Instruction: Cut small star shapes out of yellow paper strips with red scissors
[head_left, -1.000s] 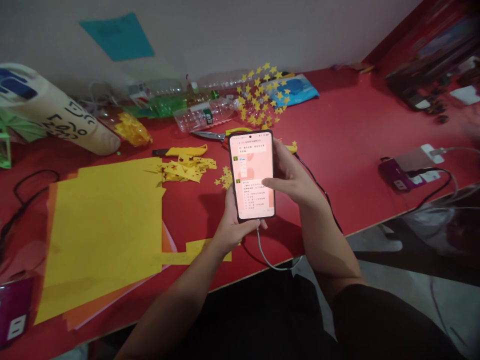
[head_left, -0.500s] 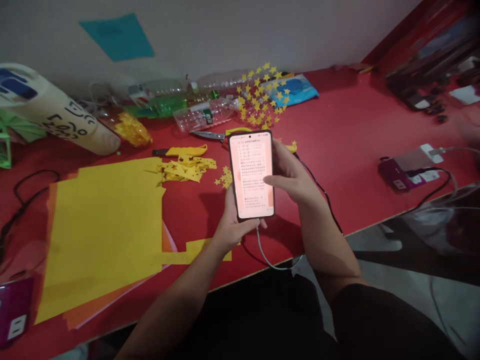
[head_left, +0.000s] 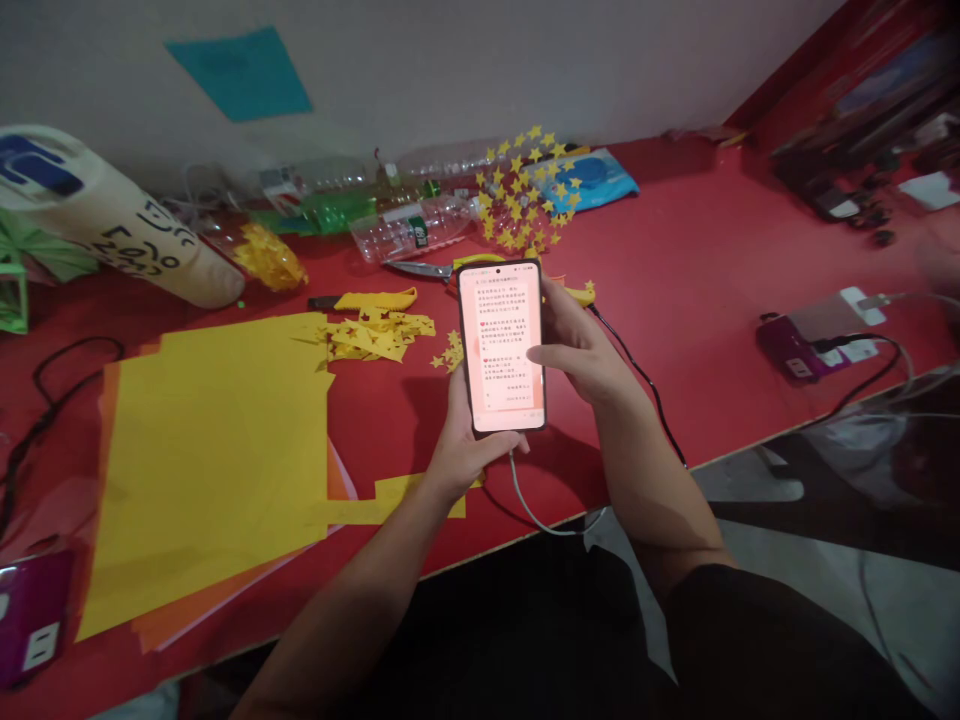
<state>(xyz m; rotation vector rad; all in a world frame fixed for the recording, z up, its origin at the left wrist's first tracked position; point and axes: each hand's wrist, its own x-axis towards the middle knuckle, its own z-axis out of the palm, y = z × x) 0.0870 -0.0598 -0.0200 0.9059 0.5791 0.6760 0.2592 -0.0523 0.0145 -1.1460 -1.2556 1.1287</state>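
A smartphone (head_left: 504,350) is held upright above the red table, its lit pink screen full of small text. My left hand (head_left: 465,440) grips its lower left side, thumb along the bottom edge. On the phone's right side is my right hand (head_left: 577,340), its thumb over the screen and its other fingers hidden behind. A pale charging cable (head_left: 517,492) hangs from the phone's bottom end. Behind the phone lie scissors (head_left: 427,269) with yellow handles, partly covered by it. To its left are yellow paper scraps (head_left: 382,335) and a yellow utility knife (head_left: 375,300).
Yellow paper sheets (head_left: 217,470) cover the table's left part, near a tall cream tumbler (head_left: 127,225). Plastic bottles (head_left: 412,230), yellow paper stars (head_left: 525,195) and a blue packet (head_left: 592,180) line the wall. A purple power strip (head_left: 795,348) with cables sits at right.
The text on the phone screen has scrolled up to a lower part of the page. Both hands keep their hold; the view has shifted very slightly.
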